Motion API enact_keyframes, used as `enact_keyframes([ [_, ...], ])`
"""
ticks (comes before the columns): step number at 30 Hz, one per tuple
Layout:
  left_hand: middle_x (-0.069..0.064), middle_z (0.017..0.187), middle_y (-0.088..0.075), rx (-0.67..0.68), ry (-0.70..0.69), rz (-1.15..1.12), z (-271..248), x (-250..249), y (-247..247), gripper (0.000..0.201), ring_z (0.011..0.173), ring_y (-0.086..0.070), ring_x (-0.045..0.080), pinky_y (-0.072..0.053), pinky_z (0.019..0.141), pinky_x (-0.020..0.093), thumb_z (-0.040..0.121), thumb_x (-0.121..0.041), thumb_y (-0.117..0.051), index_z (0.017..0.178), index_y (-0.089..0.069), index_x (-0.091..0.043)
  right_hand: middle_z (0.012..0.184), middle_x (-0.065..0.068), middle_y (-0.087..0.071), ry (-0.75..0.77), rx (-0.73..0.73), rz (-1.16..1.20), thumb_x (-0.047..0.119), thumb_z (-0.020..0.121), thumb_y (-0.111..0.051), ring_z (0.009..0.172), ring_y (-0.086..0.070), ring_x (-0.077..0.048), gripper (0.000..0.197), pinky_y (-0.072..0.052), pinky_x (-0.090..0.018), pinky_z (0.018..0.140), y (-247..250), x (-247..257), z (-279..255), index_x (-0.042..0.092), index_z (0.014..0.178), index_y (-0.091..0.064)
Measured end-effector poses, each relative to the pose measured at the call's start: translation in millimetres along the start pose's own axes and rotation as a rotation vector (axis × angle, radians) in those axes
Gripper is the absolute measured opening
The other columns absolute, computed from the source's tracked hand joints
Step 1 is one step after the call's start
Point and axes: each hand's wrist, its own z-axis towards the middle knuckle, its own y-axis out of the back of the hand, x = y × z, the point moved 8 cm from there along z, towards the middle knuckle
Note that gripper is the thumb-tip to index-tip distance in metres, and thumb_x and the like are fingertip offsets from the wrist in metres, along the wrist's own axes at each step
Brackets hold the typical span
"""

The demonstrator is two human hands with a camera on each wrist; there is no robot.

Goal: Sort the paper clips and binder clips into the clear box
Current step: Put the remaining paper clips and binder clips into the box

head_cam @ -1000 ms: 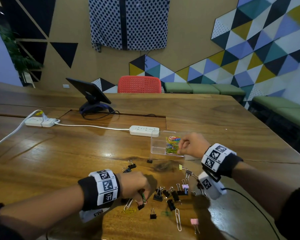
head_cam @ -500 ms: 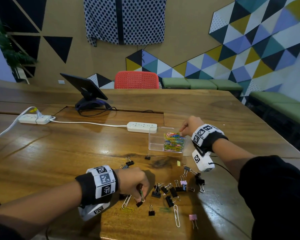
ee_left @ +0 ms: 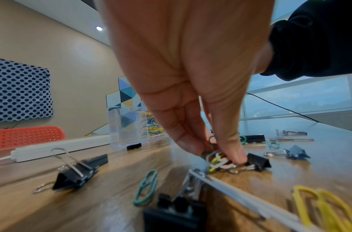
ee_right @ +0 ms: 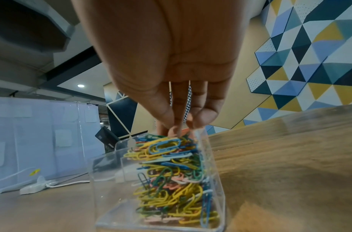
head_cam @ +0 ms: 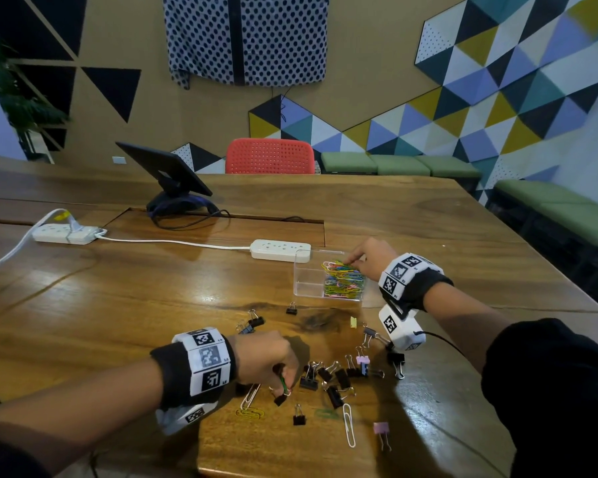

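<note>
The clear box (head_cam: 308,282) stands mid-table; its right compartment is heaped with coloured paper clips (head_cam: 344,279), its left one looks empty. My right hand (head_cam: 354,258) hangs over the far right corner, straight fingertips (ee_right: 204,116) touching the top of the clip pile (ee_right: 171,180); no clip shows between them. My left hand (head_cam: 282,381) is low over the near table and pinches a small bunch of paper clips (ee_left: 218,160), right beside a black binder clip (ee_left: 258,161). Several black binder clips (head_cam: 325,374) lie scattered between the hands.
A pink binder clip (head_cam: 382,429), a long silver paper clip (head_cam: 349,424) and yellow (head_cam: 251,413) and green (head_cam: 327,414) paper clips lie near the front edge. A white power strip (head_cam: 279,250) sits just behind the box. Further back stand a tablet (head_cam: 168,170) and a red chair (head_cam: 270,156).
My right hand has travelled from the box's near side to its far right corner and lowered its fingertips onto the clip pile. The left hand has stayed in place, still pinching clips.
</note>
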Motion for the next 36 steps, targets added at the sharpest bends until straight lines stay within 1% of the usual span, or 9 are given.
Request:
enact_keyframes([
  [2,0.005,0.106,-0.070,-0.013,-0.004,-0.010,1.2,0.2,0.4,0.021,0.100,-0.063,0.016,-0.047,0.088,0.025,0.086,-0.017,-0.065,0.104,-0.069,-0.008,0.119,-0.002,-0.066,0.018,-0.014,0.006,0.011,0.092,-0.052,0.098,-0.065,-0.020,0.026,-0.053,-0.029,0.084,3.5,0.6,-5.1,0.025,0.101,-0.072],
  [8,0.003,0.104,-0.071,-0.044,-0.005,-0.076,4.3,4.2,-0.2,0.028,0.097,-0.064,0.014,-0.051,0.087,0.034,0.080,-0.023,-0.071,0.107,-0.069,-0.016,0.121,-0.001,-0.063,0.165,-0.027,0.004,0.009,0.092,-0.050,0.101,-0.062,-0.014,0.027,-0.047,-0.021,0.086,5.3,21.9,-50.5,0.017,0.114,-0.065],
  [12,0.003,0.107,-0.072,-0.036,-0.007,-0.111,6.5,7.2,-1.0,0.026,0.099,-0.065,0.013,-0.050,0.088,0.027,0.080,-0.020,-0.071,0.105,-0.071,-0.013,0.111,0.003,-0.064,0.300,0.135,-0.051,0.011,0.091,-0.051,0.092,-0.057,-0.007,0.025,-0.047,-0.018,0.085,-29.7,51.3,-98.2,0.019,0.110,-0.065],
  [18,0.001,0.103,-0.073,-0.061,0.029,-0.163,9.0,16.1,3.0,0.022,0.089,-0.064,0.004,-0.042,0.079,0.007,0.080,-0.019,-0.071,0.101,-0.072,-0.012,0.106,0.001,-0.066,0.454,0.577,-0.186,0.026,0.087,-0.061,0.095,-0.060,-0.011,0.021,-0.047,-0.024,0.086,-94.1,81.9,-165.7,0.019,0.106,-0.065],
  [22,0.000,0.098,-0.073,-0.110,0.041,-0.183,10.4,20.2,20.5,0.019,0.075,-0.058,-0.008,-0.048,0.081,0.015,0.080,-0.020,-0.072,0.097,-0.073,-0.013,0.104,0.000,-0.066,0.458,0.621,-0.217,0.029,0.084,-0.064,0.098,-0.061,-0.014,0.021,-0.049,-0.031,0.090,-106.6,80.4,-172.2,0.019,0.102,-0.066],
  [24,0.000,0.097,-0.073,-0.177,0.058,-0.179,13.3,21.3,36.8,0.018,0.073,-0.057,-0.009,-0.046,0.075,0.009,0.080,-0.020,-0.072,0.097,-0.073,-0.013,0.102,0.000,-0.066,0.446,0.625,-0.189,0.026,0.083,-0.066,0.096,-0.061,-0.014,0.020,-0.049,-0.031,0.090,-105.7,78.1,-170.5,0.017,0.100,-0.067],
  [26,0.000,0.097,-0.073,-0.258,0.077,-0.157,17.5,20.3,55.4,0.019,0.075,-0.058,-0.006,-0.045,0.073,0.008,0.080,-0.020,-0.071,0.097,-0.073,-0.013,0.099,0.001,-0.065,0.434,0.639,-0.146,0.022,0.083,-0.066,0.097,-0.061,-0.013,0.019,-0.047,-0.026,0.088,-104.7,76.8,-170.2,0.014,0.100,-0.068],
  [29,0.002,0.094,-0.072,-0.385,0.107,-0.133,26.1,17.4,86.3,0.018,0.081,-0.063,0.008,-0.049,0.075,0.018,0.080,-0.021,-0.071,0.096,-0.073,-0.013,0.094,0.004,-0.062,0.429,0.638,-0.090,0.016,0.084,-0.064,0.092,-0.059,-0.009,0.017,-0.044,-0.022,0.086,-105.6,75.3,-172.1,0.011,0.099,-0.068],
  [36,0.009,0.095,-0.072,-0.600,0.147,-0.062,69.0,7.3,150.6,0.022,0.085,-0.064,0.020,-0.052,0.078,0.030,0.080,-0.022,-0.071,0.099,-0.073,-0.009,0.103,-0.005,-0.064,0.420,0.589,-0.021,0.012,0.088,-0.057,0.100,-0.061,-0.020,0.015,-0.049,-0.035,0.094,-94.7,67.9,-173.9,0.011,0.101,-0.064],
])
